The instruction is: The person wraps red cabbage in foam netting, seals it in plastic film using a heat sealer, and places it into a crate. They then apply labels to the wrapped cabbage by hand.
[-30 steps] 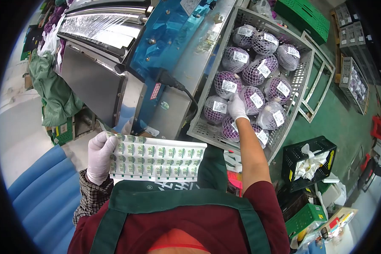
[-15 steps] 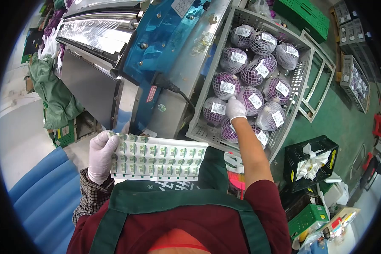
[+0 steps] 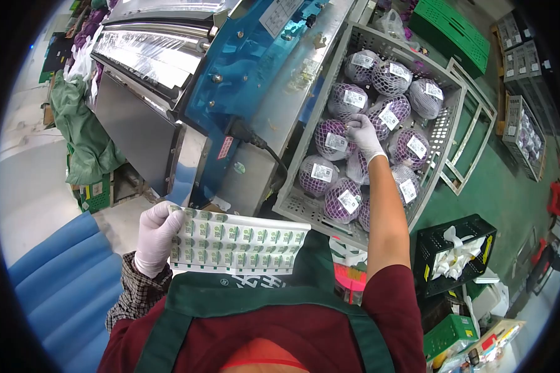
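Observation:
My left hand (image 3: 157, 239), in a white glove, pinches the left end of a white sticker sheet (image 3: 238, 242). Rows of small green-and-white stickers cover the sheet, held in front of my apron. My gloved right hand (image 3: 366, 138) is over a grey plastic crate (image 3: 443, 127), its thumb and fingers drawn together. What they hold, if anything, I cannot tell. Below that hand, a netted purple cabbage (image 3: 357, 169) is partly covered. Around it lie several more purple cabbages in white nets with white printed labels, among them one cabbage (image 3: 330, 138) just left of my fingers.
A wrapping machine with a blue cover (image 3: 249, 59) and a black plug cable (image 3: 255, 135) stands left of the crate. On the right are a black crate (image 3: 424, 239) with white bags and a metal frame (image 3: 473, 146) on the floor. A green crate (image 3: 449, 34) is behind.
My right hand has moved farther up over the crate, uncovering cabbages nearer me. The left hand still holds the sticker sheet. The whole view has shifted slightly.

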Demonstrator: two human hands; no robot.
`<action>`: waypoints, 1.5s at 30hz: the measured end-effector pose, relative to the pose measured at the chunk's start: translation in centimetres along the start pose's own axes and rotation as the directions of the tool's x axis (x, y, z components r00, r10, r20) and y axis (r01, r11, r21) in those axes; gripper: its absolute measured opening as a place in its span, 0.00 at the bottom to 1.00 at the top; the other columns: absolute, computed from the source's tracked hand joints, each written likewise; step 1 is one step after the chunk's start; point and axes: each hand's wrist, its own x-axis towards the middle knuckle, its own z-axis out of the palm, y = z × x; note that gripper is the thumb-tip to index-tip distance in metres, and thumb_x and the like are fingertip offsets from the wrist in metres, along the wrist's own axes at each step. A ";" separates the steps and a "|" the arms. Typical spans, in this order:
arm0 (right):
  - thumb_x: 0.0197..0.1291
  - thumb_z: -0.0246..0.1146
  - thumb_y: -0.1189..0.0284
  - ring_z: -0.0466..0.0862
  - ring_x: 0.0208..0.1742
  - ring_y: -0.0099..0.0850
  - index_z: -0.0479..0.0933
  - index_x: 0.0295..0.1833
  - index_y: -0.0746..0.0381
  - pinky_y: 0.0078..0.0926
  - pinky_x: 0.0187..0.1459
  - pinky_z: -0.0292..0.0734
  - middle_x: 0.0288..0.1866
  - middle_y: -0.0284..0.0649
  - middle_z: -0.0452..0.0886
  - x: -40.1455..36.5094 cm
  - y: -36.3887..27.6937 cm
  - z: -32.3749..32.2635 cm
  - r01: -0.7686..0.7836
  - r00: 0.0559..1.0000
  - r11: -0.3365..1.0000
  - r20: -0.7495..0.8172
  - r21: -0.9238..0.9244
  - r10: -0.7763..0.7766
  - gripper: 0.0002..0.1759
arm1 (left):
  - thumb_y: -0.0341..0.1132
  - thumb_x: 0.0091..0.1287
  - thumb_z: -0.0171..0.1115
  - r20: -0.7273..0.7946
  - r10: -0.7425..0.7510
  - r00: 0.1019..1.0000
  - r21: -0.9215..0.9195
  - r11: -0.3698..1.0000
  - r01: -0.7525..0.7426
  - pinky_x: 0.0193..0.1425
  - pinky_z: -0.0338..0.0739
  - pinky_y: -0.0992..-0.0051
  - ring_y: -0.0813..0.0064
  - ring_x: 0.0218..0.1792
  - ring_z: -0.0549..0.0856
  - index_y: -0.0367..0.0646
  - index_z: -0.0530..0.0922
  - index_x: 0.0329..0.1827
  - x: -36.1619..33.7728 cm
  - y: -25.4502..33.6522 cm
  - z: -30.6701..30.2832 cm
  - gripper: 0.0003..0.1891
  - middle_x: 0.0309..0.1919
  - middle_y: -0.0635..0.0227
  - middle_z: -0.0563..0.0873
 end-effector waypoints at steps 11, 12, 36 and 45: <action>0.48 0.51 0.85 0.76 0.48 0.53 0.69 0.51 0.68 0.41 0.48 0.73 0.50 0.57 0.72 -1.9 -2.0 4.0 0.165 0.930 0.399 0.008 -0.902 -0.366 0.21 | 0.29 0.65 0.58 -0.033 -0.032 0.999 0.013 0.999 0.032 0.33 0.70 0.85 0.88 0.26 0.76 0.39 0.77 0.31 -0.3 0.4 0.6 0.05 0.26 0.75 0.81; 0.47 0.51 0.85 0.76 0.47 0.53 0.70 0.49 0.67 0.41 0.48 0.73 0.45 0.56 0.73 -1.9 -1.6 3.8 0.161 0.902 0.390 -0.025 -0.907 -0.430 0.19 | 0.30 0.64 0.59 -0.018 -0.031 0.999 0.014 0.999 0.031 0.33 0.70 0.85 0.88 0.27 0.76 0.39 0.77 0.32 -0.4 0.7 0.8 0.05 0.26 0.75 0.81; 0.55 0.53 0.74 0.81 0.45 0.46 0.69 0.52 0.62 0.41 0.42 0.78 0.47 0.52 0.75 -7.0 -2.8 -5.8 0.048 0.997 0.095 0.041 -0.994 -0.071 0.17 | 0.29 0.65 0.57 0.114 -0.034 0.993 0.063 0.998 0.027 0.34 0.70 0.84 0.89 0.29 0.75 0.39 0.77 0.31 0.2 0.8 3.9 0.05 0.27 0.77 0.80; 0.62 0.55 0.71 0.81 0.38 0.33 0.76 0.48 0.62 0.32 0.41 0.76 0.39 0.43 0.80 -12.6 -10.6 -1.4 0.412 0.879 0.681 0.067 -0.605 -0.473 0.12 | 0.31 0.62 0.60 0.232 0.110 0.967 0.177 0.972 -0.154 0.28 0.67 0.85 0.90 0.24 0.73 0.35 0.78 0.26 1.7 2.6 8.7 0.09 0.20 0.78 0.77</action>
